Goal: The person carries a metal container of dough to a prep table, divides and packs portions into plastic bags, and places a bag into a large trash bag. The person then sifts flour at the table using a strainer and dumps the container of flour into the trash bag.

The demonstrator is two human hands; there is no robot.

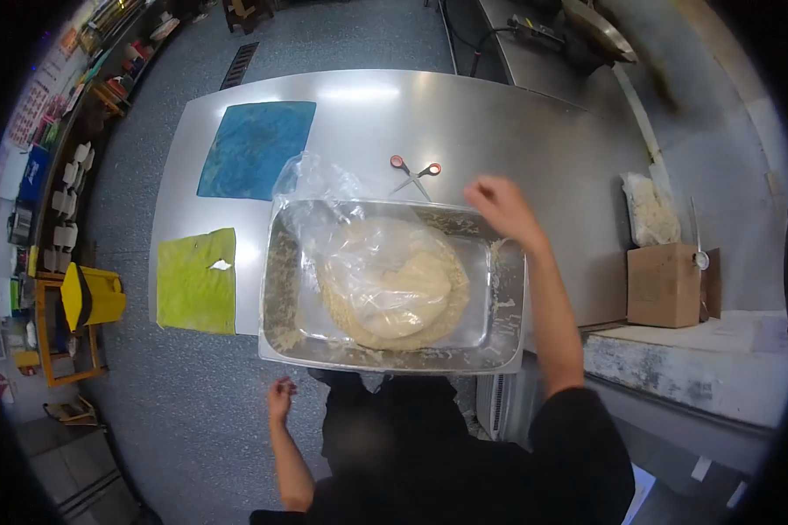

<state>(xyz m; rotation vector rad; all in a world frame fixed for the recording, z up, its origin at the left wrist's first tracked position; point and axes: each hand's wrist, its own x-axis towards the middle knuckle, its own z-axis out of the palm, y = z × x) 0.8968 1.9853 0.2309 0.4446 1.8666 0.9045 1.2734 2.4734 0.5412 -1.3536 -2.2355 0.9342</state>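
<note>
A large pale mound of dough [411, 297] lies in a deep metal pan [280, 350] on the steel table. Clear plastic film [324, 219] covers much of the dough's top and left side and spills over the pan's far left edge. My right hand [496, 206] is above the pan's far right rim, its fingers curled in, with nothing visible in them. Low at my left side, off the table, my left hand [280, 398] hangs with loosely bent fingers apart, holding nothing. Scissors [418, 175] with red-and-black handles lie spread just beyond the pan.
A blue cloth [258, 149] and a yellow-green cloth [196, 280] lie left on the table [499, 114]. At right stand a cardboard box [664, 284] and a clear bag with pale contents [652, 210]. A yellow bucket [92, 296] is off to the left.
</note>
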